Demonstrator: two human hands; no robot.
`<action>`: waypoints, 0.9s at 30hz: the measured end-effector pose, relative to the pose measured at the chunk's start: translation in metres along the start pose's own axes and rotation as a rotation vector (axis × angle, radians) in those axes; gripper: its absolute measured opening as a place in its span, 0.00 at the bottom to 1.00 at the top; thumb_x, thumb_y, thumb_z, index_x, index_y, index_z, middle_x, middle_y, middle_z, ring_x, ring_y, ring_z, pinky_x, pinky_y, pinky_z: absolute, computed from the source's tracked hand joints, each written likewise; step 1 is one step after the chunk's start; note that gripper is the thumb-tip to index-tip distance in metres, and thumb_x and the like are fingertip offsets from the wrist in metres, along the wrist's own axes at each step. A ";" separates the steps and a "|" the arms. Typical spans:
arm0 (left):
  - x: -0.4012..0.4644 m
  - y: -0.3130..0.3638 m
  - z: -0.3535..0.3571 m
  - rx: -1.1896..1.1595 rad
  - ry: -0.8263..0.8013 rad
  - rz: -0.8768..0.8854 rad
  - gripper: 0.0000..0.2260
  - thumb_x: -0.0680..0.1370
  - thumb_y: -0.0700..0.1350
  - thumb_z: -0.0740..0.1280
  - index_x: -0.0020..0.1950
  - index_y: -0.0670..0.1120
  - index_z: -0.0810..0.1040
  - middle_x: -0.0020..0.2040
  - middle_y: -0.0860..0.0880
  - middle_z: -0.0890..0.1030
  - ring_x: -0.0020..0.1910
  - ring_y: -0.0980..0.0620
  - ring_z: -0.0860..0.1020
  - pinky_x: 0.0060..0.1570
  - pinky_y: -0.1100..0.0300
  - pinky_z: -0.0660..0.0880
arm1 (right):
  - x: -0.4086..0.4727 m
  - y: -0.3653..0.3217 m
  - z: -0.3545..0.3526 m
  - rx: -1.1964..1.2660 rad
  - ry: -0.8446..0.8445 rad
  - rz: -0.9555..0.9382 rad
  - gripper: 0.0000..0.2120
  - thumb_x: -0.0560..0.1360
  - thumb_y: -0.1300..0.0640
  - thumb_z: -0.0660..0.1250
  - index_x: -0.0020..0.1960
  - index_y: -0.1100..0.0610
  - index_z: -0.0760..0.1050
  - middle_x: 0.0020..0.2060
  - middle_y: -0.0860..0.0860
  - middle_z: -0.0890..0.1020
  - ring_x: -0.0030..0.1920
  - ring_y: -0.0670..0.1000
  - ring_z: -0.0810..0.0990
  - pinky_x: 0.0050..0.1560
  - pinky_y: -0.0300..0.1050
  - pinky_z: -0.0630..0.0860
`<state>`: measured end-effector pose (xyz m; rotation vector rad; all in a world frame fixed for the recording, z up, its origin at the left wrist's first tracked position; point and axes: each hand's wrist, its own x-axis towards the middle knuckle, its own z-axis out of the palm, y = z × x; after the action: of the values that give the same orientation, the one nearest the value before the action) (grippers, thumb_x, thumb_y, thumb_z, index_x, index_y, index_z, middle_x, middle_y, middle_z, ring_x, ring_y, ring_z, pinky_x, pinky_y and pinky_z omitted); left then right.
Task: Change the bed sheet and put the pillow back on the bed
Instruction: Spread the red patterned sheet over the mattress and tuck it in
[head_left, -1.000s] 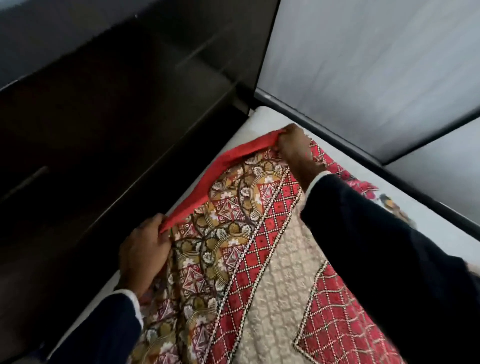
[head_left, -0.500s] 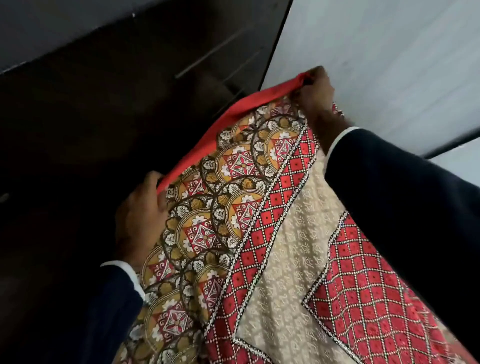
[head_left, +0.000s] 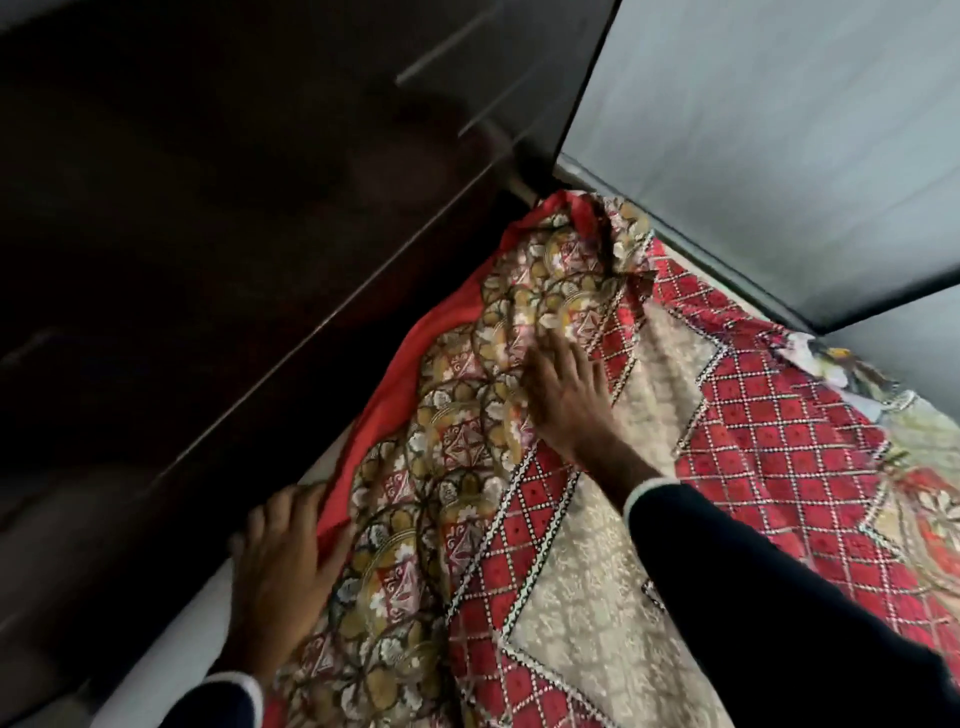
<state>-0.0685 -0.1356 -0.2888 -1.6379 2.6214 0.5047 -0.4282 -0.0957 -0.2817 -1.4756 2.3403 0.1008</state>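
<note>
At the left a dark wooden panel (head_left: 218, 249) is seen running along the bed's edge, with a strip of bare white mattress (head_left: 171, 639) exposed beside it. The left hand (head_left: 283, 566) is laid at the red border of the patterned bed sheet (head_left: 571, 597); whether the hem is pinched or only pressed cannot be told. Further right, the right hand (head_left: 569, 400) is pressed flat on the sheet with its fingers spread, and nothing is pinched. The sheet is spread over the mattress, bunched and wrinkled at the far corner (head_left: 587, 228). The corner could be left untucked, or dragged back off the mattress, if the cloth is pulled toward the body while being smoothed. At the right, older pale fabric (head_left: 831, 364) is left uncovered near the grey wall (head_left: 779, 130), so the sheet may be judged skewed. No pillow is seen.
</note>
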 end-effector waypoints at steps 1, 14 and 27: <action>-0.010 0.000 -0.002 -0.049 -0.022 -0.016 0.31 0.76 0.68 0.57 0.66 0.45 0.73 0.59 0.44 0.76 0.56 0.41 0.76 0.51 0.44 0.75 | -0.021 -0.009 0.011 0.067 0.012 -0.001 0.34 0.81 0.41 0.49 0.82 0.54 0.47 0.80 0.60 0.50 0.80 0.64 0.48 0.76 0.70 0.52; -0.100 -0.049 -0.074 -1.399 -0.643 -0.485 0.19 0.72 0.33 0.75 0.61 0.43 0.81 0.57 0.42 0.85 0.56 0.45 0.83 0.55 0.55 0.80 | -0.250 -0.193 0.092 0.298 -0.125 -0.298 0.24 0.78 0.44 0.58 0.71 0.52 0.69 0.62 0.52 0.73 0.57 0.57 0.73 0.56 0.55 0.72; -0.153 -0.118 -0.061 0.334 -0.041 0.242 0.37 0.68 0.34 0.70 0.76 0.50 0.69 0.75 0.44 0.68 0.70 0.39 0.67 0.63 0.40 0.67 | -0.275 -0.181 0.096 0.508 -0.565 -0.529 0.14 0.81 0.55 0.63 0.65 0.54 0.75 0.58 0.53 0.83 0.46 0.46 0.81 0.47 0.39 0.76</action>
<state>0.1139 -0.0658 -0.2352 -1.2112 2.7025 0.0894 -0.1376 0.0828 -0.2511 -1.4928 1.3561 -0.1822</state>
